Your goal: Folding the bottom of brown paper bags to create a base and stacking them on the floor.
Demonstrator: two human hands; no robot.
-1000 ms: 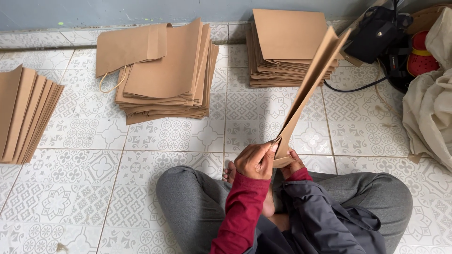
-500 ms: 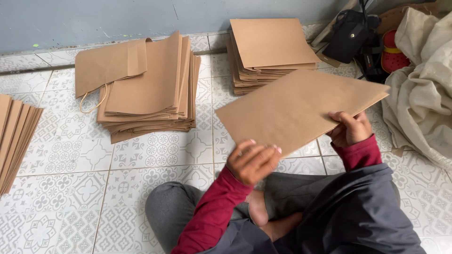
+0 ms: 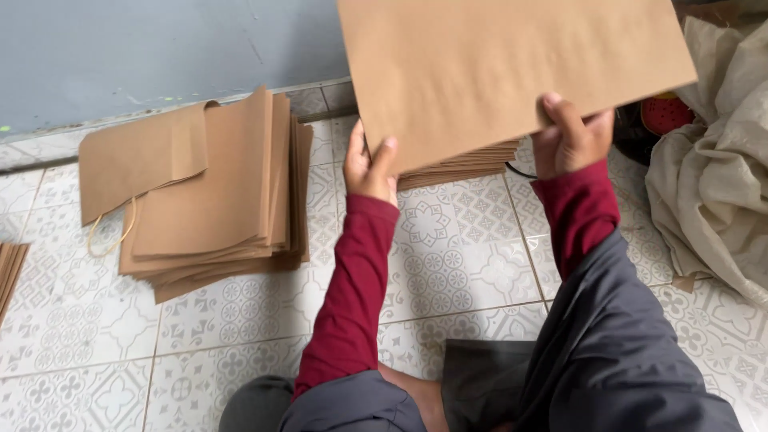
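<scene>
1. While both arms reach forward, the left hand [image 3: 370, 166] and the right hand [image 3: 570, 138] each pinch the near edge of a flat brown paper bag [image 3: 512, 68], thumbs on top and fingers hidden beneath.
2. Held up in the air, the bag hovers over a stack of similar bags [image 3: 468, 164] by the grey wall [image 3: 160, 52], covering most of it.
3. It looks light and thin, stiff enough to stay flat when held at two spread points, though it would likely sag or crease from one corner.
4. Smooth kraft paper can slip, so a firm pinch near the two lower corners seems the sound hold.
5. A second, untidier pile of bags [image 3: 212, 192] lies on the patterned tile floor [image 3: 456, 256] to the left, one cord handle [image 3: 108, 236] poking out.
6. Pale crumpled cloth [image 3: 712, 184] sits at the right.
</scene>
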